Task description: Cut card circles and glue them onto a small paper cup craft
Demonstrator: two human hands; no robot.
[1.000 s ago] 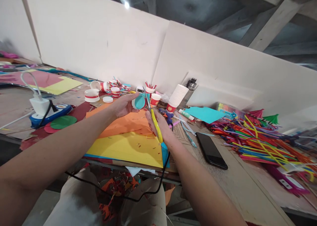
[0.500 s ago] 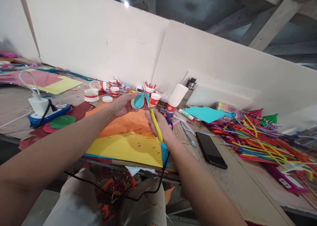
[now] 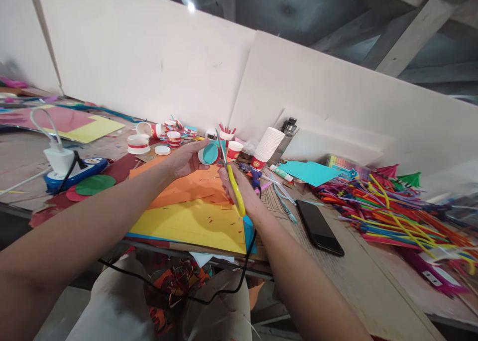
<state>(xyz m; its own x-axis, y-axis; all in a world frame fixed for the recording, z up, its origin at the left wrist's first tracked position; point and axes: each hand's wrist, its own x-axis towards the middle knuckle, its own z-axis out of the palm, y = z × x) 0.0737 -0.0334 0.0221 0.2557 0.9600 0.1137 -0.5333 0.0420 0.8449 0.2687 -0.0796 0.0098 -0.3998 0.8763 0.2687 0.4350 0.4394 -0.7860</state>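
My left hand (image 3: 189, 159) is closed on a small paper cup (image 3: 210, 154) whose round face, turned toward me, is covered with blue paper. A bit of blue paper sticks out at the cup's right side. In my right hand (image 3: 239, 185) are scissors with yellow handles (image 3: 236, 189). Their blades point up and away from me, right beside the cup's edge. Whether they touch the blue paper I cannot tell. Beneath both hands lie orange paper (image 3: 182, 191) and yellow paper (image 3: 190, 224) with small scraps on top.
Behind my hands stand cut cups (image 3: 138, 144), a red-and-white cup (image 3: 234, 150), a tall cup stack (image 3: 269, 144) and a bottle (image 3: 286, 139). To the right are a phone (image 3: 319, 227), blue paper (image 3: 310, 172) and many pipe cleaners (image 3: 392, 206). A power strip (image 3: 74, 171) sits left.
Almost nothing differs. Both hands keep the cup and the scissors in nearly the same place; the whole view has shifted very slightly.
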